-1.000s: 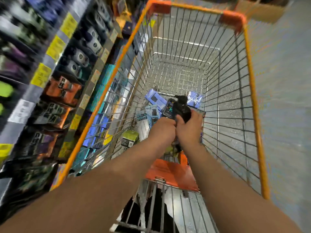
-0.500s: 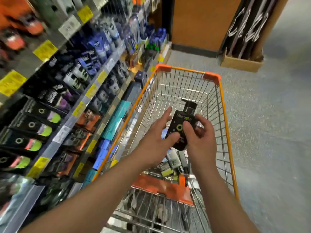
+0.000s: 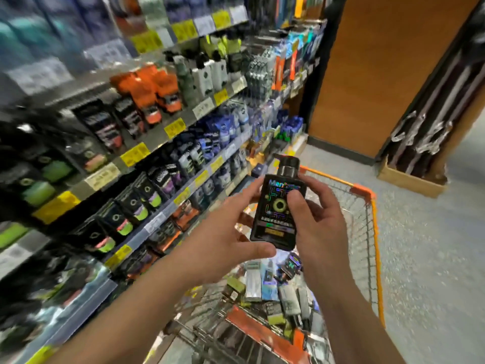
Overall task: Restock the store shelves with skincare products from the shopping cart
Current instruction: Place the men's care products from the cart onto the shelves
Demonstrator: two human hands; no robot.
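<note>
Much of the shelves point(image 3: 162, 143) on the left is smeared by motion blur, so labels there cannot be read, and the lettering on the black bottle point(image 3: 278, 206) is only partly legible. That bottle is flat-sided with a dark round cap, held upright above the cart point(image 3: 367, 219) (orange-rimmed wire). The right hand point(image 3: 317, 224) grips it, thumb across the front; the left hand point(image 3: 223, 240) cradles its lower edge. Small boxes point(image 3: 265, 287) lie jumbled in the cart.

Black pump bottle point(image 3: 275, 214) upright, held above cart point(image 3: 367, 195); boxed products point(image 3: 262, 287) inside.
</note>
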